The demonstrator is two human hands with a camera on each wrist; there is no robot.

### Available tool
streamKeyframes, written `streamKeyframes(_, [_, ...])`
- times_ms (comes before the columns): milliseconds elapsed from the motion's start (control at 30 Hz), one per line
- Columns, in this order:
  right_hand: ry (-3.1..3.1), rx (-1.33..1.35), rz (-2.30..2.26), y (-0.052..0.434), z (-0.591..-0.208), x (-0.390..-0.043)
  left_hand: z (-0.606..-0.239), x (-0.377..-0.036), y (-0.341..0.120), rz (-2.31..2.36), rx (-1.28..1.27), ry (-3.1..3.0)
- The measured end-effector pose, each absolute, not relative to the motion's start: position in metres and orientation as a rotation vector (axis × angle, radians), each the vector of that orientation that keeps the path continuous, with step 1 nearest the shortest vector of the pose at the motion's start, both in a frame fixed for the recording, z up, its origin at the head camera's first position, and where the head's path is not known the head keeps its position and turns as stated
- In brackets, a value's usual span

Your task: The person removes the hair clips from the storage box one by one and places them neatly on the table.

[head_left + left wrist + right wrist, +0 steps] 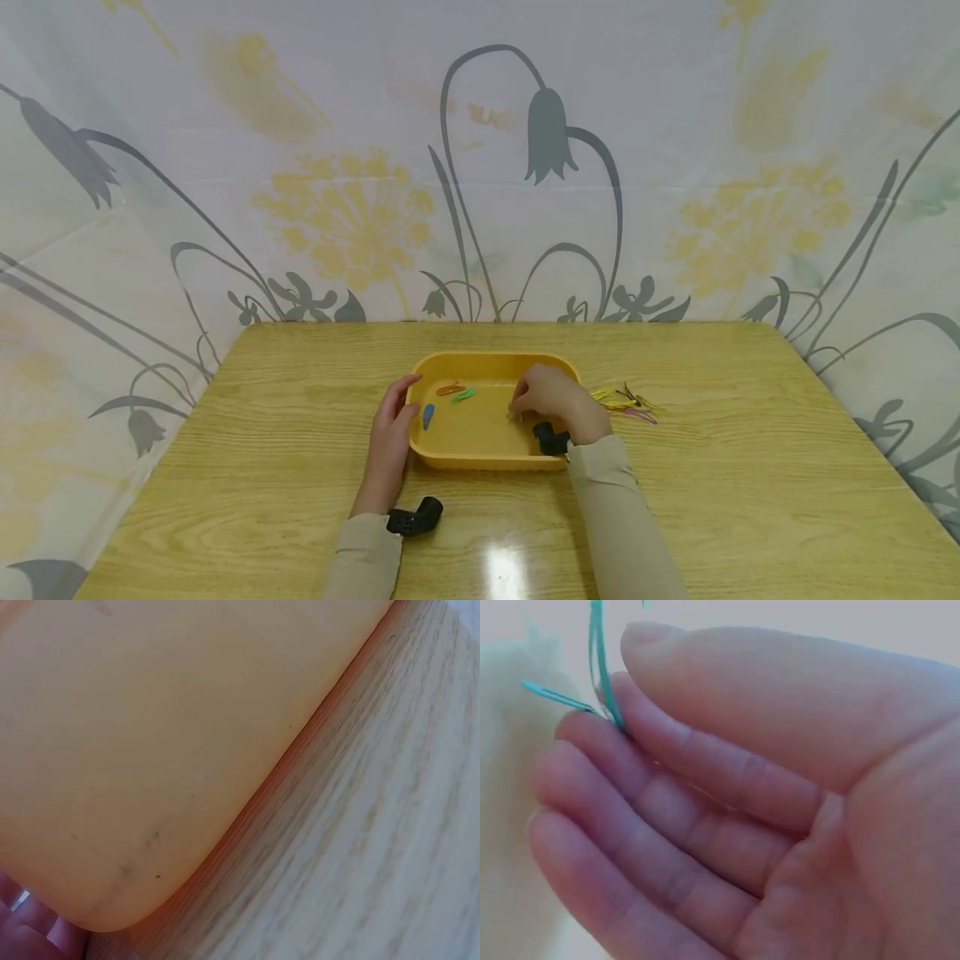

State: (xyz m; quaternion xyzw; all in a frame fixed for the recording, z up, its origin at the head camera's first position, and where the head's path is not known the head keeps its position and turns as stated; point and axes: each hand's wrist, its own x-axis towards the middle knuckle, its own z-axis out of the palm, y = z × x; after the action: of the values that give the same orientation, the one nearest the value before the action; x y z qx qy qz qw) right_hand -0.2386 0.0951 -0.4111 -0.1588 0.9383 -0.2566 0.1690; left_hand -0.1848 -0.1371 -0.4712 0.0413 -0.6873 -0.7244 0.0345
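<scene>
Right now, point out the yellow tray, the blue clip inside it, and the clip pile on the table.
yellow tray [480, 460], head view, on its near rim.
blue clip [427, 415], head view, on its middle.
clip pile [626, 402], head view, on the middle of the heap.

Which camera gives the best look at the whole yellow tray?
The head view: the yellow tray shows entire, clips inside. The left wrist view shows only a close stretch of its outer wall on the table; the right wrist view shows nothing clear of it.
</scene>
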Motion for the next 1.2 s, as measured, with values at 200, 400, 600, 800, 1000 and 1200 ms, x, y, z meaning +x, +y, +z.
streamKeyframes(200, [2.71,-0.463,-0.705,0.096,-0.412,-0.239,-0.47,-0.184,-0.138,-2.275,0.112,-2.104])
streamKeyframes(400, [2.721,-0.476,-0.704,0.097,-0.412,-0.24,-0.455,-0.177,-0.137,-2.296,0.11,-2.106])
streamKeyframes(600, [2.724,-0.493,-0.684,0.096,-0.411,-0.24,-0.447,-0.173,-0.135,-2.279,0.112,-2.127])
streamKeyframes(800, [2.718,-0.511,-0.694,0.096,-0.41,-0.239,-0.448,-0.173,-0.135,-2.267,0.118,-2.142])
streamKeyframes(1000, [2.733,-0.518,-0.754,0.097,-0.409,-0.24,-0.453,-0.174,-0.137,-2.293,0.102,-2.123])
streamKeyframes(1200, [2.745,-0.472,-0.804,0.098,-0.409,-0.242,-0.468,-0.182,-0.138,-2.24,0.115,-2.135])
